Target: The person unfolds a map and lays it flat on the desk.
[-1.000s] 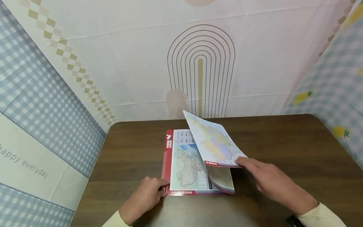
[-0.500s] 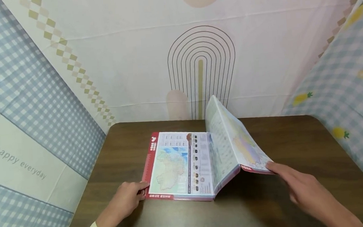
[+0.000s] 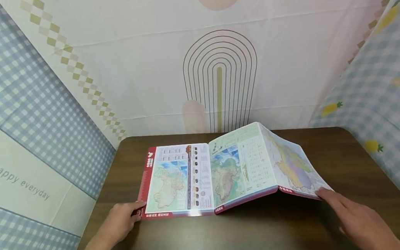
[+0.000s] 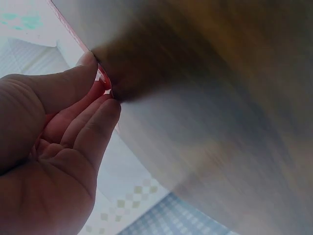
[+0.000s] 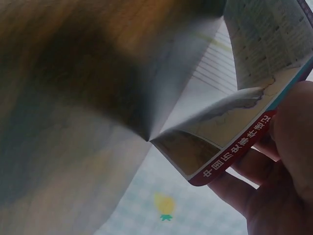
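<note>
A folding map (image 3: 169, 181) with a red left border lies part-way spread across the table. Its left panels are flat. The middle panel slopes up to a raised crease, and the right panel drops away from it. At the near left corner my left hand (image 3: 114, 226) pinches the red edge between thumb and fingers, as the left wrist view also shows with the thumb (image 4: 73, 85) on one side. My right hand (image 3: 361, 218) grips the near right corner of the end panel. In the right wrist view the panel's printed underside (image 5: 234, 132) faces the camera.
The dark wooden table (image 3: 180, 242) has rounded far corners. A white patterned cloth (image 3: 141, 78) hangs right behind its back edge. Blue checked cloths hang at the left (image 3: 40, 82) and right (image 3: 390, 100).
Both hands have moved apart, left hand leftward and right hand rightward. The map has unfolded between them from a stacked block into a wide strip, its raised crease now lower.
</note>
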### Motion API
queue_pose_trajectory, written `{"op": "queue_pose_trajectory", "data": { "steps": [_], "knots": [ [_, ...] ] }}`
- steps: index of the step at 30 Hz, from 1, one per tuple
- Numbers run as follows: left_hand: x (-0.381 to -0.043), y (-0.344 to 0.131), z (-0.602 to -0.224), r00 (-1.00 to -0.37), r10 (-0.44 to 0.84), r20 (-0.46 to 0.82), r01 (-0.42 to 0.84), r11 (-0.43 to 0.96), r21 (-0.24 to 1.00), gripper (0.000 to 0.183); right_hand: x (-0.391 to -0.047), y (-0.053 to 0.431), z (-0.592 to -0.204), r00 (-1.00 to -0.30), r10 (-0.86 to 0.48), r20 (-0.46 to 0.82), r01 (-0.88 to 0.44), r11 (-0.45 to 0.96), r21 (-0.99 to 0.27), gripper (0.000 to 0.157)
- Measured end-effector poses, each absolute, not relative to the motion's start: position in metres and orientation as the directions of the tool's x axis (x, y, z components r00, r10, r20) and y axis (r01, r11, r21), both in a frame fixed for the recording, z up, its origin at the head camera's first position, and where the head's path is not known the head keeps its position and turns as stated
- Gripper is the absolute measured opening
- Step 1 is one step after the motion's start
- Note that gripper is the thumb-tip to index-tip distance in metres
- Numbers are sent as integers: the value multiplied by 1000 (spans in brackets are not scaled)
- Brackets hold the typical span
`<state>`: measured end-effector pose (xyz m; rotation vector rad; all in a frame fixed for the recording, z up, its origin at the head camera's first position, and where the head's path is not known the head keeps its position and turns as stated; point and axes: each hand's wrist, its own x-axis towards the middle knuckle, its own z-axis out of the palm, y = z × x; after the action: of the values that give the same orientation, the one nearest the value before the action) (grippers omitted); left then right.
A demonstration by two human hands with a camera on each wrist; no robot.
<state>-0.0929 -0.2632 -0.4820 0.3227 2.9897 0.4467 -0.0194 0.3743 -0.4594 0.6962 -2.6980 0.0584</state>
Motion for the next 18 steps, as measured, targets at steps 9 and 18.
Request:
{"op": "queue_pose_trajectory", "data": {
  "steps": [9,18],
  "knots": [
    [-95,-291,-481,-978,195,-77,170,952,255,47,-17,383,-478,-884,-410,226,-409,911,53,109],
    [-90,-300,-478,-984,166,-65,150,967,205,46,-20,385,-499,-894,-407,186,-406,913,42,70]
  ]
}}
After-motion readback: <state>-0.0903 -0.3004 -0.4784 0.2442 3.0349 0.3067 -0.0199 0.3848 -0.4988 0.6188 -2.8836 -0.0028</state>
